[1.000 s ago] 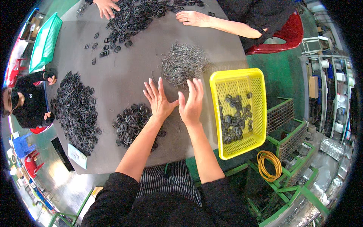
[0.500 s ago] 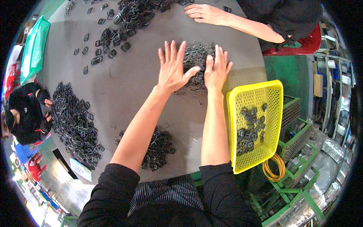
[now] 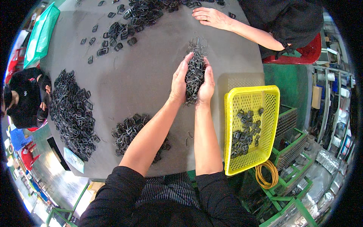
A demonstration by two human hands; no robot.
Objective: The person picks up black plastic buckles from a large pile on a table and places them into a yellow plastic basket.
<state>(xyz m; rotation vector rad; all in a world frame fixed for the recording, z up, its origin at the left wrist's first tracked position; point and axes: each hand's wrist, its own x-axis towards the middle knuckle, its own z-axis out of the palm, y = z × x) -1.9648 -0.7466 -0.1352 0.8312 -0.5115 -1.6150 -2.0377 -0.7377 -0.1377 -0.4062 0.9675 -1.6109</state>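
My left hand (image 3: 180, 81) and my right hand (image 3: 207, 85) are cupped on either side of a narrow heap of thin, wiry dark scraps (image 3: 194, 77) on the grey table. The palms face each other and press the heap between them. Its far end sticks out beyond my fingertips, with a few stray strands around it. Beside my left forearm lies a pile of small black plastic buckles (image 3: 126, 132), partly covered by that arm. To the right of my right forearm stands a yellow perforated basket (image 3: 251, 90) with several buckles (image 3: 247, 130) inside.
A larger buckle heap (image 3: 72, 113) lies along the table's left side, near another person (image 3: 26, 100). More buckles (image 3: 143, 15) spread across the far side. A co-worker's hand (image 3: 213, 17) rests at the far right. A teal basket (image 3: 42, 36) stands at the far left edge.
My hands have gone from spread flat over the scraps to cupped around them, and have come nearer to me. The scraps are now gathered into a long, narrow heap.
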